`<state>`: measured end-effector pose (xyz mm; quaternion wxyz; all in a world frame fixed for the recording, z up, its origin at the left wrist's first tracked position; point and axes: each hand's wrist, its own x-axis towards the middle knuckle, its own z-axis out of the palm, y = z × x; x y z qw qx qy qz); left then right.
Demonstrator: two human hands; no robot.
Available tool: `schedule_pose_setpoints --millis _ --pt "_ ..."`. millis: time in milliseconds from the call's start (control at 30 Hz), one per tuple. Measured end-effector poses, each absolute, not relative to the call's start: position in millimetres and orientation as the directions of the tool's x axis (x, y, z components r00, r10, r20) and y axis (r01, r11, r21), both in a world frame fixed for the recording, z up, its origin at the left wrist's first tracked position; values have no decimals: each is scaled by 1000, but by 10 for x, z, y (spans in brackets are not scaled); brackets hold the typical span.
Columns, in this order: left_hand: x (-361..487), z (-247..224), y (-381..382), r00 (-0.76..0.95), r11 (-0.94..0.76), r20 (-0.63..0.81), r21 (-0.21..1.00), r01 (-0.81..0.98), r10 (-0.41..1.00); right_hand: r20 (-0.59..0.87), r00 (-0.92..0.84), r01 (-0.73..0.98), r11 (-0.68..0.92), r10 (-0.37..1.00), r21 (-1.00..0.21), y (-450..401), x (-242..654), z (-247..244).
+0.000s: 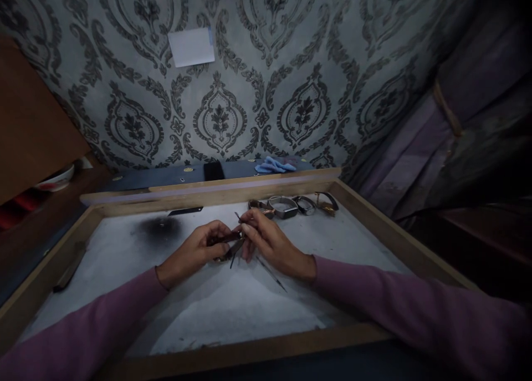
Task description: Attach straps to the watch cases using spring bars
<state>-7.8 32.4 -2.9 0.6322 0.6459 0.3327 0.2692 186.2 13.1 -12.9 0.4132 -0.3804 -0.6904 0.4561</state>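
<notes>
My left hand (193, 253) is closed around a wristwatch with a dark strap (228, 238), held up over the white floor of a shallow wooden tray. My right hand (276, 249) meets it from the right, fingers pinched on a thin pointed tool (238, 217) whose tip shows above the fingertips. Its exact kind is too dim to tell. Beneath my right hand, a long slim rod (273, 275) slants toward the lower right; whether it is held or lying down I cannot tell. Just beyond my right hand, several wristwatches (284, 208) sit in a row.
The tray's wooden rim (374, 225) surrounds the work area. Inside lie a dark flat blade-like strip (185, 211) and a dark long object (70, 267) by the left wall. A black smudge (160, 227) marks the floor. Behind the rim are a blue cloth (274, 164) and a black object (213, 171).
</notes>
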Motion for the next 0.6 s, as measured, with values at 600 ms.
schedule_pose_setpoints --millis 600 --pt "-105 -55 307 567 -88 8 990 114 824 96 -438 -174 20 894 -985 211 1846 -196"
